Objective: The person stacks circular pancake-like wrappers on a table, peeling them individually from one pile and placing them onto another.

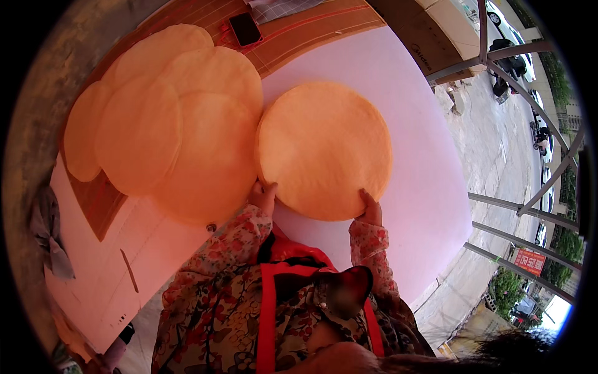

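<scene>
A round, flat, pale-orange sheet (pixel 325 149) lies in front of me on a pinkish-white tabletop (pixel 430 156). Its rim looks thick, as in a stack of thin sheets, but I cannot tell how many layers there are. My left hand (pixel 263 197) pinches the near left edge, thumb on top. At the near right edge my right hand (pixel 371 209) grips in the same way, its other fingers mostly hidden. To the left, several similar round sheets (pixel 140 131) overlap in a loose spread, close beside the one I hold.
A dark phone (pixel 245 29) and a folded checked cloth (pixel 283 9) rest on the brown patterned board (pixel 311 34) at the back. Brown cardboard boxes (pixel 414 37) stand at the far right. Metal frame bars (pixel 523 209) run along the right side, beyond the table edge.
</scene>
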Demonstrator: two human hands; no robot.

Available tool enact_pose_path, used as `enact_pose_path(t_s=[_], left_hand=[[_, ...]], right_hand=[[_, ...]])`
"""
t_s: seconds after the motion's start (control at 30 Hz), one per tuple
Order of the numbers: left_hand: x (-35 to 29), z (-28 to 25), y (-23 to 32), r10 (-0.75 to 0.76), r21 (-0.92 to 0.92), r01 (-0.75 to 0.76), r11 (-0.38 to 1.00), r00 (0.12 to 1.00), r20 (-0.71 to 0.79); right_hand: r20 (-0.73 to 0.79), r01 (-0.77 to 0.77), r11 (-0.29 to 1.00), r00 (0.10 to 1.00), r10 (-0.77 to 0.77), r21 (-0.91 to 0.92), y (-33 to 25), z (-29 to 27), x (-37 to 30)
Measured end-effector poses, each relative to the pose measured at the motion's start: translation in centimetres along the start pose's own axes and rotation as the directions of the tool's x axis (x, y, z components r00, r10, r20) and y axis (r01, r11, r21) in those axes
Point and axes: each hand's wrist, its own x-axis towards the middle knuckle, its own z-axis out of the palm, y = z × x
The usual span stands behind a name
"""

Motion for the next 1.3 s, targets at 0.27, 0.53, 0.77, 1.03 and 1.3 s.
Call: enact_pose_path(t_s=[0.27,0.53,0.77,1.03,1.3], left_hand=[[-5.8,2.2,-1.6,0.277,0.413,-0.32,0.853,0.947,0.162],[-7.8,4.7,-4.0,0.489,0.285,-0.479,0.83,0.871,0.038],[-8.8,5.7,3.0,0.756,0.564,-0.817,0.118,0.442,0.483],[-7.3,5.7,0.1,0.693,0.616,-0.765,0.191,0.549,0.467],[-4.4,-3.2,3.2,0.788,0.377,-0.771,0.513,0.597,0.149]], right_hand=[[-0.089,-0.119,0.975,0.986,0.138,0.189,6.5,-14.0,-5.6],[-0.372,-0.106,0.989,0.926,0.06,-0.105,5.2,-20.2,-8.5],[0.478,0.544,-0.179,0.479,-0.736,-0.82,-1.3,-14.5,-7.1],[0.614,0.395,-0.486,0.632,-0.473,-0.78,4.1,-12.9,-3.4],[0.641,0.452,-0.465,0.631,-0.436,-0.761,2.8,-13.1,-3.5]])
